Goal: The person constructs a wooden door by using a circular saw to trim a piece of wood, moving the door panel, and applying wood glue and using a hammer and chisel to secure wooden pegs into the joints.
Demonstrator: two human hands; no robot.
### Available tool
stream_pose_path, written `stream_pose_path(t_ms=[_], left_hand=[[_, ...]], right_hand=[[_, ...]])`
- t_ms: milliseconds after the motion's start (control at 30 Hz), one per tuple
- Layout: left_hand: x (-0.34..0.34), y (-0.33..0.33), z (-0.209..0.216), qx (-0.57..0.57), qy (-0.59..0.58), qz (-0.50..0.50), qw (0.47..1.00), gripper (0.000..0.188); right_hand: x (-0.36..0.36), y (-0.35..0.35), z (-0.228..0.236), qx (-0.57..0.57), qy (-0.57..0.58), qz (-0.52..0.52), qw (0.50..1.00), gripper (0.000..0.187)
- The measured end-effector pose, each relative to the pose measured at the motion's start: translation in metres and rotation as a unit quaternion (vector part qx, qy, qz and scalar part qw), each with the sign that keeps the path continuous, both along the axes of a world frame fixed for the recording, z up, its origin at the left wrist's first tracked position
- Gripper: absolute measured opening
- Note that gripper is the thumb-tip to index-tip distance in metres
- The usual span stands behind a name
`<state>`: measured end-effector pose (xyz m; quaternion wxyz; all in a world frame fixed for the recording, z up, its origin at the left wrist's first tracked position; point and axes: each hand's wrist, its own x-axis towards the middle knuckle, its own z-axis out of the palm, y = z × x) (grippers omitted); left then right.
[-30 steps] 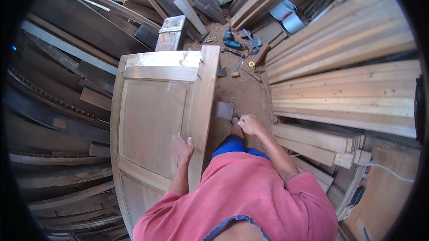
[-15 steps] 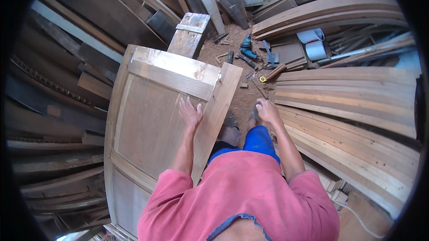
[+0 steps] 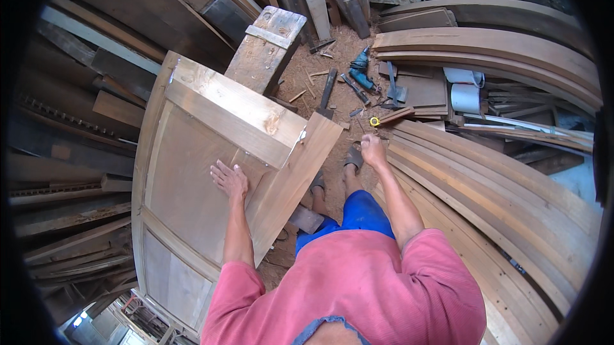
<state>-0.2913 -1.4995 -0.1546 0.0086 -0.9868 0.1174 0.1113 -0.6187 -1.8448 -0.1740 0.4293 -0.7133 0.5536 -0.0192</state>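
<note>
Left hand (image 3: 230,180) farther over panel (image 3: 185,163), outstretched

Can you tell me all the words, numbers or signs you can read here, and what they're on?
There are none that I can read.
Wooden framed panel: no writing that I can make out.
Blue-green drill: too small to read any lettering.
Little yellow round thing: too small to read any marks.

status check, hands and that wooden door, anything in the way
Left hand open over wooden door, contact unclear. Right hand curled, anything held unclear. Teal drill on dusty floor, clear of door.
</note>
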Motion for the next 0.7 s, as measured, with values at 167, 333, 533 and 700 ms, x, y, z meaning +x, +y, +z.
stream_pose_path(t_ms=[167, 333, 533, 700], left_hand=[[-0.001, -0.038, -0.007, 0.082, -0.026, 0.057, 0.995, 0.078], [0.005, -0.057, -0.008, 0.070, -0.052, 0.051, 0.995, 0.076], [-0.004, -0.034, 0.000, 0.007, -0.074, 0.042, 0.996, 0.075], [0.005, -0.047, -0.006, -0.035, -0.063, -0.053, 0.996, 0.071]], right_hand=[[-0.028, -0.025, -0.068, 0.084, 0.074, 0.062, 0.992, 0.024], [-0.013, -0.054, -0.133, 0.117, 0.115, 0.131, 0.978, 0.028], [0.042, -0.083, -0.204, 0.095, 0.160, 0.215, 0.959, 0.028], [0.091, -0.122, -0.243, 0.107, 0.199, 0.295, 0.928, 0.034]])
